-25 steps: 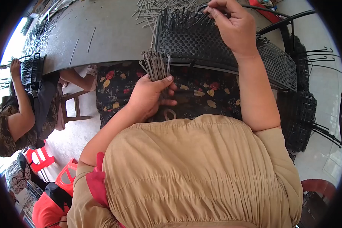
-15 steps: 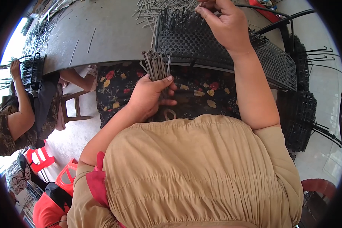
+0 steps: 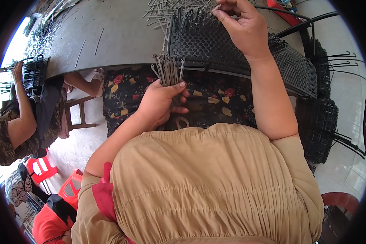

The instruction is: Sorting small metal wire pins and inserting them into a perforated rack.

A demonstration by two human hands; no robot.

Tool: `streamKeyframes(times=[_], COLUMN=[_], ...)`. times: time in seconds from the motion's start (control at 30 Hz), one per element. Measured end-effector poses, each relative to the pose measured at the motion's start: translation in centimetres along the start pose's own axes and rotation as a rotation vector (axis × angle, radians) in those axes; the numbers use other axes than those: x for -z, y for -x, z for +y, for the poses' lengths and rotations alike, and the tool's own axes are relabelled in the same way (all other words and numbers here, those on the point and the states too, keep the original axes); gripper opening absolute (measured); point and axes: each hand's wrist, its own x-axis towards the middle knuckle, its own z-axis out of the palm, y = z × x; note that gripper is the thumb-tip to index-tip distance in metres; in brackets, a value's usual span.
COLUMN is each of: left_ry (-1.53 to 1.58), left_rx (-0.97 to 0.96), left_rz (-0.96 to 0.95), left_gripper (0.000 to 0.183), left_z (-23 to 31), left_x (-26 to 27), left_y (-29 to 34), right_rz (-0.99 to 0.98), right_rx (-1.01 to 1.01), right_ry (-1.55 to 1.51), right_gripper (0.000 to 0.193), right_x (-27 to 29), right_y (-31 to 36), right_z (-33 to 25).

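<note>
My left hand (image 3: pixel 155 102) is closed round a bundle of thin grey metal strips (image 3: pixel 168 72) with small holes at their ends. The strips stand roughly upright and fan out a little above my fist, in front of the table edge. Above the black perforated metal rack (image 3: pixel 205 48), my right hand (image 3: pixel 248 30) holds thumb and fingers together in a pinch. A small bit shows at those fingertips, too small to name. Dark upright pieces (image 3: pixel 191 19) stand in rows along the rack's top, close to my right fingers.
Loose metal strips (image 3: pixel 160 12) lie heaped behind the rack on the grey table (image 3: pixel 118 36). Black hooked racks (image 3: pixel 321 126) hang at the right. On the left, another person's arm (image 3: pixel 26 118) reaches to a similar rack (image 3: pixel 34 75). Red stools (image 3: pixel 42 166) stand lower left.
My right hand has shifted very slightly right and down, still pinched above the rack. My left hand keeps its hold on the bundle.
</note>
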Motion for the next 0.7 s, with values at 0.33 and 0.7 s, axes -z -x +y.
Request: streamKeyframes(times=[0.33, 0.7], left_ry=[0.026, 0.123], left_rx=[-0.048, -0.28], left_rz=[0.013, -0.217], left_gripper=[0.013, 0.022], left_z=[0.0, 0.5], left_x=[0.2, 3.5], left_y=[0.5, 2.5], right_rz=[0.204, -0.055], right_rx=[-0.014, -0.592], right_ry=[-0.419, -0.813], right_gripper=[0.022, 0.025], right_x=[-0.1, -4.3], right_y=[0.5, 4.9], right_z=[-1.3, -2.9])
